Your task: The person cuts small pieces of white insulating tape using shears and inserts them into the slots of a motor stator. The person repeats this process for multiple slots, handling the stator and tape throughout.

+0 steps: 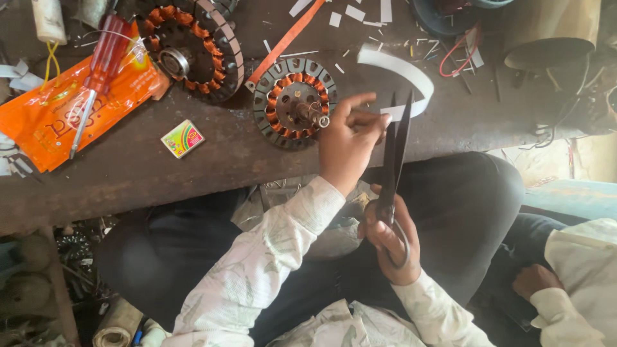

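Note:
My left hand (pixel 348 142) pinches one end of a curved white paper strip (pixel 403 71) above the dark workbench (pixel 193 167). My right hand (pixel 390 241) grips the handles of large black scissors (pixel 395 151), whose blades point up and stand slightly apart at the strip's lower end. Just left of my left hand lies a small round motor stator with copper windings (pixel 294 103).
A larger copper-wound stator (pixel 196 45) lies at the back left beside an orange packet (pixel 58 109) with a red-handled screwdriver (pixel 96 77) on it. A small colourful box (pixel 182 138) and white paper scraps (pixel 353 13) lie about. Another person's hand (pixel 533 279) rests at the right.

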